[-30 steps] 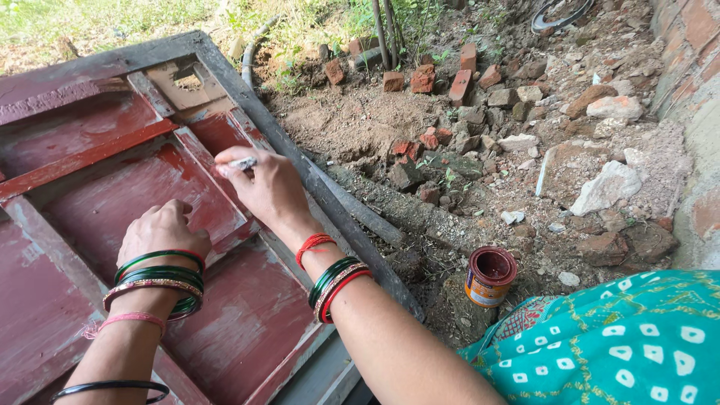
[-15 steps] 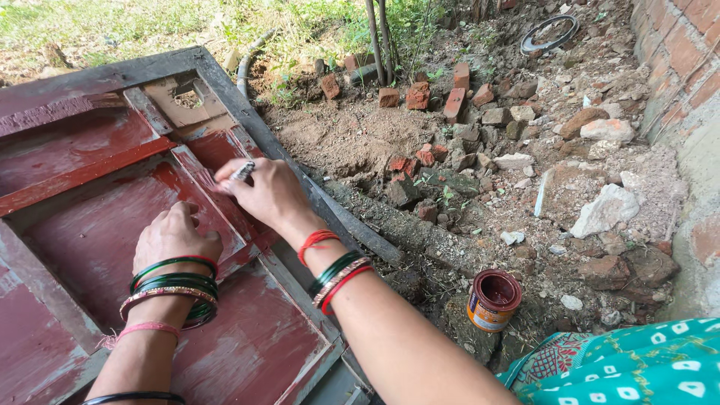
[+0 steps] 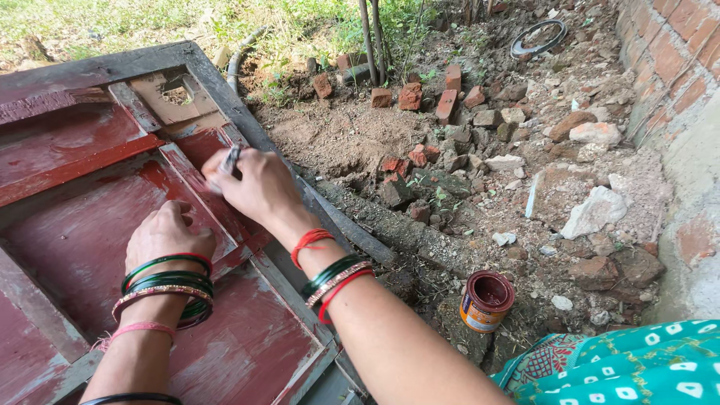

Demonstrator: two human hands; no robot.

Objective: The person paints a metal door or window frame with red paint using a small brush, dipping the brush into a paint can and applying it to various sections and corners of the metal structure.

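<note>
So there's an old wooden door (image 3: 90,225) lying flat on the ground, panels done in dark red paint with the frame strips worn down to grey. The right hand (image 3: 259,187) sits near the middle of the view, fingers curled tight around a small paintbrush (image 3: 229,160) that pokes out toward 11 o'clock, its tip right on a raised strip between two panels. The red there looks wetter and brighter than on the rest. That wrist has a red thread and a stack of green and red bangles (image 3: 335,279). The left hand (image 3: 166,234) is down at about 7 o'clock from the right one, closed loosely with the knuckles and fingertips pressed on the lower panel, holding nothing I can see; it wears its own pile of green and gold bangles. Off at 4 o'clock from the hands, well apart from the door, a small open paint tin (image 3: 487,301) stands upright on the dirt, dark red inside. Past the door's right edge it's all rubble: broken bricks (image 3: 409,96) up at 12 to 1 o'clock, pale stone chunks at 3 o'clock, and a brick wall (image 3: 667,45) running down the far right. Bottom right corner shows teal cloth with white dots (image 3: 637,367).
</note>
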